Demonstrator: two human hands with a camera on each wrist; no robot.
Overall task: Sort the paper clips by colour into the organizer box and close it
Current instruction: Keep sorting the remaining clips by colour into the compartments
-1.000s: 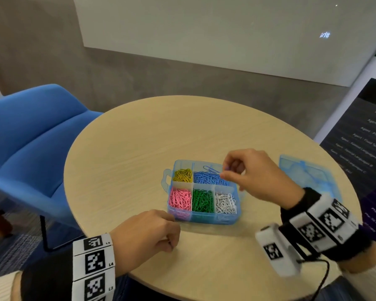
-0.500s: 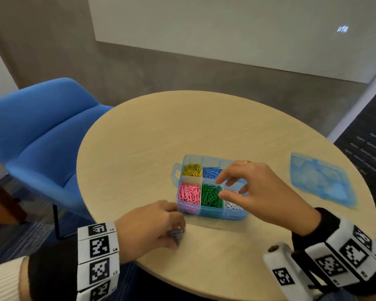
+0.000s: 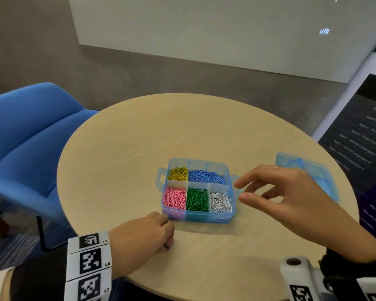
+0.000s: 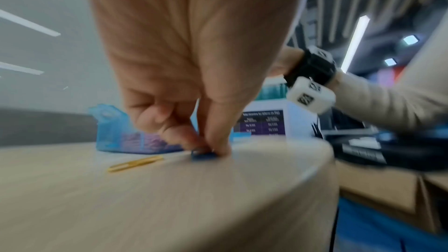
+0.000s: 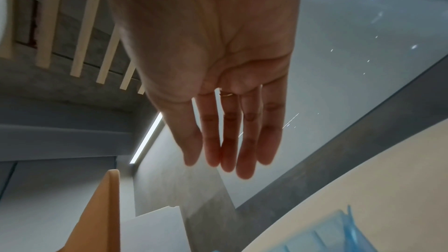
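Observation:
The open blue organizer box (image 3: 230,217) sits mid-table, with yellow (image 3: 178,173), blue (image 3: 206,176), pink (image 3: 174,197), green (image 3: 197,199) and white (image 3: 220,202) paper clips in separate compartments. Its loose lid (image 3: 308,172) lies to the right. My left hand (image 3: 168,244) rests on the table in front of the box and pinches a blue paper clip (image 4: 202,153) against the tabletop. A yellow clip (image 4: 135,163) lies loose beside those fingers, hidden under the hand in the head view. My right hand (image 3: 240,191) hovers just right of the box, fingers (image 5: 244,150) straight, holding nothing.
The round wooden table (image 3: 139,137) has its near edge just below my left hand. A blue chair (image 3: 30,137) stands at the left. A dark printed sign (image 3: 367,137) stands at the right, beyond the lid.
My right hand left the blue compartment, passed over the box's front right and now hovers open to the right of it. My left hand stayed in front of the box, still pinching.

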